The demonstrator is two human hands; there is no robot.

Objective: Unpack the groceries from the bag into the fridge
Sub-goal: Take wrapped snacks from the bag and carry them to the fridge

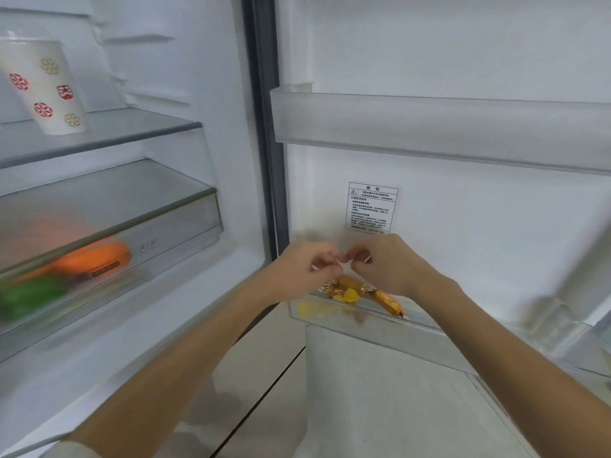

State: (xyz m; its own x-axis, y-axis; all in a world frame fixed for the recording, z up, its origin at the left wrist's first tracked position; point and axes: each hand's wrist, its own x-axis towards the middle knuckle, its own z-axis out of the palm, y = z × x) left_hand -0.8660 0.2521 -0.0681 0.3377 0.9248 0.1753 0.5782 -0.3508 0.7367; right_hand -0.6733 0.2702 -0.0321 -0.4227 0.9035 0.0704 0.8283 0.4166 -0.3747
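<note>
Right below both hands, the gold-wrapped sausages [363,294] lie in the lower door bin [429,332], long axis running down-right, while left hand [302,269] and right hand [390,264] pinch something thin I can't make out, right one nearer.

Glossy foil wrappers [385,297], clear plastic door shelf [429,332], paper cup [46,87]
</note>
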